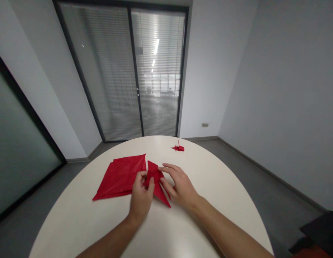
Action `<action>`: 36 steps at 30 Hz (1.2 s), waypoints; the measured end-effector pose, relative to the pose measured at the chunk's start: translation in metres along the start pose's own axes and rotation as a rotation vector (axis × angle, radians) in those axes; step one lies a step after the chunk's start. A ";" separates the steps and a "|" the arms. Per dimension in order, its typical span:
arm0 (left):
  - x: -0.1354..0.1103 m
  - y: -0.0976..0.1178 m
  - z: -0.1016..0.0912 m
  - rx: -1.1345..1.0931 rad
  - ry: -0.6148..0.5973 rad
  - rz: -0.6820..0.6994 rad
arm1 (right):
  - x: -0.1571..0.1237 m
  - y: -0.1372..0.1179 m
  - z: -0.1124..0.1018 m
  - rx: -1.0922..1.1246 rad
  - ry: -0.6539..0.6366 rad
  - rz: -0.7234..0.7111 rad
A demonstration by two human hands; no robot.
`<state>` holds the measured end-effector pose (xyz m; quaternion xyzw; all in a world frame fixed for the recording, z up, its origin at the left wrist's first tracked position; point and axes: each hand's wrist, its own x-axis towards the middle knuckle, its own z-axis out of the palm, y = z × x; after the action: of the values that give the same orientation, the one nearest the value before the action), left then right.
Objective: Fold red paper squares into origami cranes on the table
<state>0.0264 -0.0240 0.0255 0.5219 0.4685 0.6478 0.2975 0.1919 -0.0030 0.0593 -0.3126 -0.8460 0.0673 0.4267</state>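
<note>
A partly folded red paper piece [155, 177] lies on the round white table [209, 186] in front of me. My left hand [141, 195] pinches its near left part, with thumb and fingers closed on the paper. My right hand [178, 186] rests on the piece's right side, fingers stretched out and pressing a flap down. Left of the hands lies a stack of flat red paper sheets [120, 177], touching the folded piece.
A small finished red paper figure [178, 147] stands near the table's far edge. Beyond the table are glass doors with blinds [134, 71], grey walls and grey floor. A dark object [321, 231] sits on the floor at the lower right.
</note>
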 end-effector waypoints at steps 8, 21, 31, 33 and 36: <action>0.001 0.002 0.000 -0.044 -0.031 -0.027 | 0.001 -0.002 0.003 -0.002 -0.041 -0.056; 0.001 -0.001 -0.002 0.053 -0.007 -0.046 | -0.002 0.003 0.001 -0.053 0.015 -0.082; 0.002 0.008 -0.001 0.088 -0.050 -0.019 | 0.007 0.004 -0.014 -0.320 0.072 -0.217; 0.002 0.009 -0.001 0.077 -0.029 -0.006 | 0.008 0.003 -0.018 -0.339 0.053 -0.235; 0.001 0.008 -0.001 0.091 0.000 0.020 | 0.009 0.002 -0.020 -0.390 0.025 -0.246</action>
<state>0.0261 -0.0262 0.0333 0.5394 0.4922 0.6290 0.2668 0.2040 0.0012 0.0774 -0.2846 -0.8694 -0.1541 0.3735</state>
